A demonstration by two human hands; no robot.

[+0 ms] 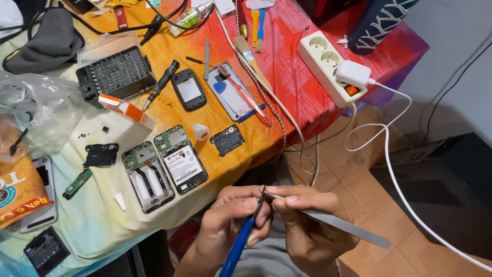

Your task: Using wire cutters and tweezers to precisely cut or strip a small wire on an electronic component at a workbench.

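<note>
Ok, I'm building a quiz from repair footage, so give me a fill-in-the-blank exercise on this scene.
1. The left hand holds a tool with a ____ handle.
2. The right hand holds metal ____.
3. The white charger is plugged into a power ____.
4. The opened phones lie on the ____.

Missing words: blue; tweezers; strip; table

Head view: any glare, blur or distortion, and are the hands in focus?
Head view: even indoor light, soft shadows, no harsh glare; left hand with the blue-handled tool and right hand with the metal tweezers look reasonably sharp; slight wide-angle bending at the table edges.
</note>
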